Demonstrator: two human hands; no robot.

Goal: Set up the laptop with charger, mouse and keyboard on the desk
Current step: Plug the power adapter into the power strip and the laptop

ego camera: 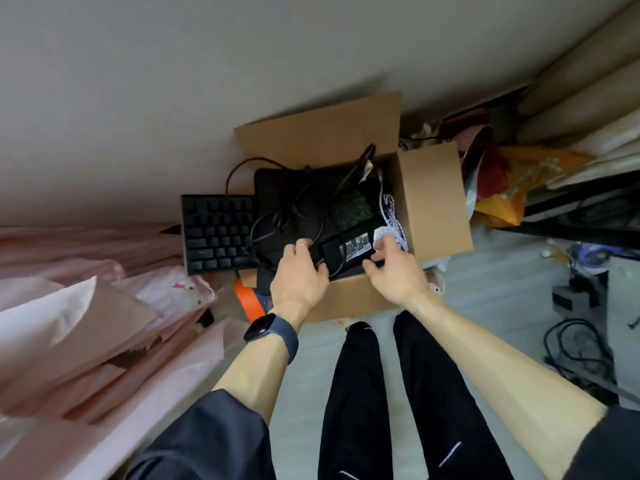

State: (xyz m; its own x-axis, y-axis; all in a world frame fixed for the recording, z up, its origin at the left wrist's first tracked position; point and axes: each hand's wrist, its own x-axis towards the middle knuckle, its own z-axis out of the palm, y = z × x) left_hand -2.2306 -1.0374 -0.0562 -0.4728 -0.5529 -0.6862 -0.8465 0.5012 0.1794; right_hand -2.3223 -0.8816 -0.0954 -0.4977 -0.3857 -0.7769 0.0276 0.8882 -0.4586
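Left hand [299,271] and right hand [394,271] pinch a flat black charger brick [349,249] — label perhaps white-printed — over a cardboard box [433,202].

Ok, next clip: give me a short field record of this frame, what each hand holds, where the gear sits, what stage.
setting: open brown cardboard box on the floor, person standing over it
left hand: grips the left end of the black rectangular charger brick
right hand: pinches the brick's right end
keyboard: black keyboard lies at the box's left edge
in box: black padded case under tangled black cables; white cable by the right wall
stage: unpacking; charger in hand, keyboard untouched
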